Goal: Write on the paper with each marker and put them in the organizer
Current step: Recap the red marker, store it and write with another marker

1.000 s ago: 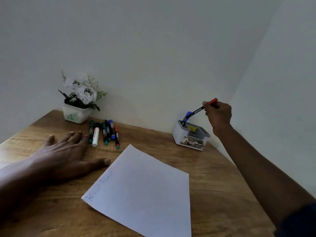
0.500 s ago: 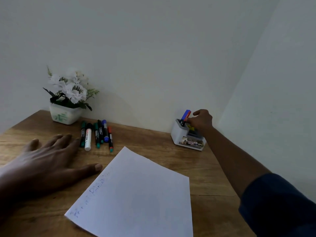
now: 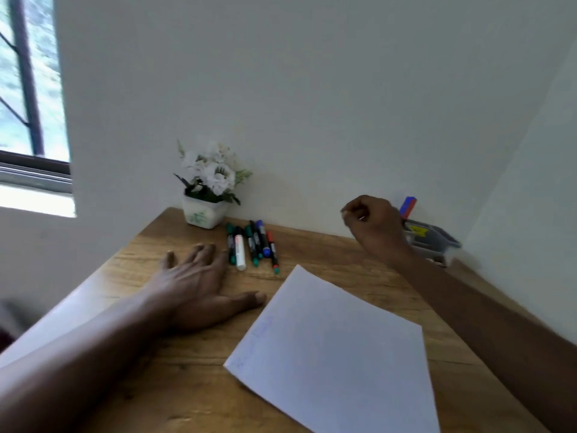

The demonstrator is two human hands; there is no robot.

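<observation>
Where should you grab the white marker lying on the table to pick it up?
Probably around its middle. The white marker lies flat in the row, with a green marker close on one side and another close on the other. Coming straight down from above, with fingertips pinching across the barrel, looks easiest. The empty right hand could reach over; the left hand rests flat nearby.

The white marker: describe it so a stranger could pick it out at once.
Find the flower pot at the wall on the wooden table. A row of markers lies just in front of it. The white marker is the only white-bodied, thickest one, second from the left.
</observation>
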